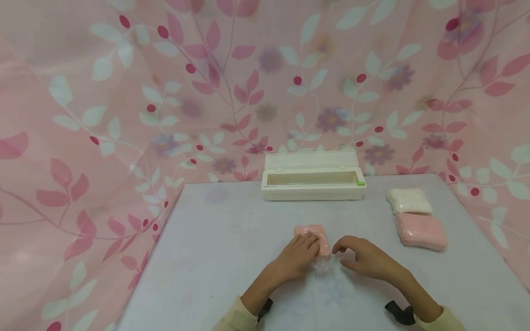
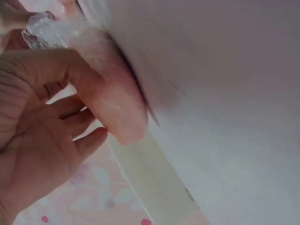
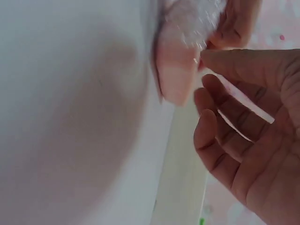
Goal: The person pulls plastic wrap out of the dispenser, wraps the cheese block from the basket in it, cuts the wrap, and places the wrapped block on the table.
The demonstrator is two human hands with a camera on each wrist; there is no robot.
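A small pink block (image 1: 323, 241), partly covered in clear plastic film, lies on the table in front of me. My left hand (image 1: 296, 259) holds its left part, with the fingers over the top; in the left wrist view the thumb lies along the block's side. Crumpled film (image 1: 322, 265) bunches at the near edge. Just right of the block is my right hand (image 1: 366, 258), its fingers loosely bent and thumb apart. From the right wrist, that thumb's tip overlaps the edge of the film, with no film shown between thumb and fingers.
Behind the block stands a long white box (image 1: 313, 193) with its lid raised and a green tab (image 1: 361, 183) at the right end. To the right lie a film-wrapped white block (image 1: 410, 201) and another pink block (image 1: 422, 231). A floral curtain (image 1: 248, 92) hangs behind the table.
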